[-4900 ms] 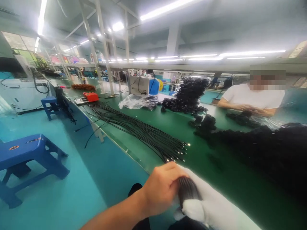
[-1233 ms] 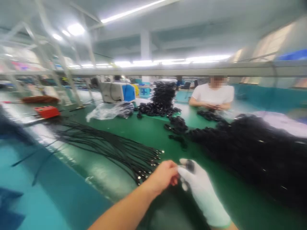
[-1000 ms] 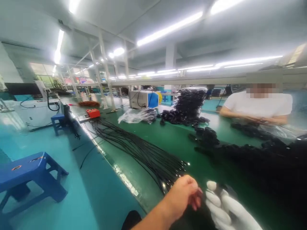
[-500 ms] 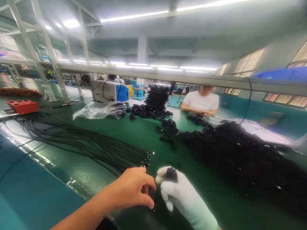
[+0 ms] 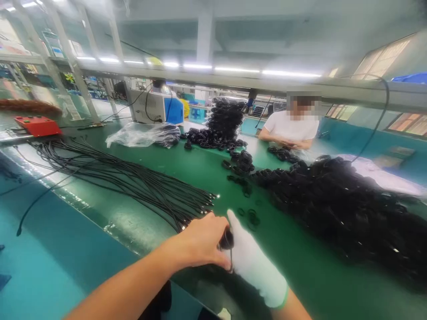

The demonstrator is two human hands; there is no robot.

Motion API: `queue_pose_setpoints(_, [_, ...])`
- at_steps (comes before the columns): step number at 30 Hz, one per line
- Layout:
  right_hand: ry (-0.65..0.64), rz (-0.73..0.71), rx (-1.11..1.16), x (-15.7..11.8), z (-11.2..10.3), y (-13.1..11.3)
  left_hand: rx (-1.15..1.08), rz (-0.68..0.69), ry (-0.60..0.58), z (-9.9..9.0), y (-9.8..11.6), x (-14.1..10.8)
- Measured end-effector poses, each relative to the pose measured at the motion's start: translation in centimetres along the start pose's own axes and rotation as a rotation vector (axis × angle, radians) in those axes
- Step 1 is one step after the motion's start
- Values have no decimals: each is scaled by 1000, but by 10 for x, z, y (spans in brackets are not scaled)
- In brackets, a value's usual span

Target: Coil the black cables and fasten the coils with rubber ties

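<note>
My bare left hand (image 5: pixel 208 240) curls its fingers and thumb round a small black coil (image 5: pixel 227 240) near the front edge of the green table (image 5: pixel 187 164). My right hand (image 5: pixel 251 260), in a white glove, meets the coil from the other side; its fingers are partly hidden behind the coil and my left hand. Just beyond my left hand lie the tips of a long bundle of black cables (image 5: pixel 143 184). A few loose black rings (image 5: pixel 252 218) rest beyond my right hand.
A large heap of black coils (image 5: pixel 333 204) covers the right side. Farther back are a stack of coils (image 5: pixel 225 118), a plastic bag (image 5: pixel 133 135), a blue-and-white machine (image 5: pixel 150 104) and a red control box (image 5: pixel 38 126). A person in white (image 5: pixel 292 126) sits across the table.
My hands have come together, and my left hand has closed on the black coil that my gloved right hand held. The view has tilted down.
</note>
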State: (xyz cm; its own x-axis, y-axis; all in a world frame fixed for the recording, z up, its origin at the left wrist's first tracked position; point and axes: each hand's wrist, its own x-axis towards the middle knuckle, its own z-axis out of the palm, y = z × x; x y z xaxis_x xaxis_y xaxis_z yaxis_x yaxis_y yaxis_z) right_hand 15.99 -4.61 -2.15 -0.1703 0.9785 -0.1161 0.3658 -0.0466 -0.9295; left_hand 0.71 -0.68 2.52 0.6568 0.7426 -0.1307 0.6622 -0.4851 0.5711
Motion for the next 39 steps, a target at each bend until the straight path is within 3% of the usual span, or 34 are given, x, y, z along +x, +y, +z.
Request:
queue_pose_setpoints(3, [60,-68,-106,0,2,0,30,12,-182,-13,-10,11])
queue_pose_setpoints(6, [157,-115,-115,-2,-4,-8,-155,50,-295,-20,-23,21])
queue_pose_setpoints(8, [139,-143,-24,-5,-10,-12,-221,65,-243,-14,-27,22])
queue_pose_setpoints(12, [-278,-126,503,-12,-19,-8,-240,36,-258,4,-22,12])
queue_pose_setpoints(13, [-328,-139,617,-13,-19,-5,-310,-4,-267,4,-19,8])
queue_pose_setpoints(17, [-340,-194,799,-12,-14,3,-823,-102,-75,-11,-6,-1])
queue_pose_setpoints(21, [-339,-232,862,-8,-9,2,-1085,12,50,-17,0,1])
queue_pose_setpoints(23, [-312,-237,875,-7,-9,1,-1039,52,146,-15,2,1])
queue_pose_setpoints(25, [-322,-201,849,-5,-9,2,-834,99,253,-13,4,0])
queue_pose_setpoints(28, [-396,-126,796,-3,-9,6,-445,218,283,-11,9,0])
queue_pose_setpoints(30, [-433,-87,834,-1,-8,7,-315,238,303,-7,10,3])
queue_pose_setpoints(36, [-434,138,1033,4,-3,2,-286,87,418,1,-2,12])
queue_pose_setpoints(39, [-361,154,1103,6,0,5,-353,92,337,-5,-13,11])
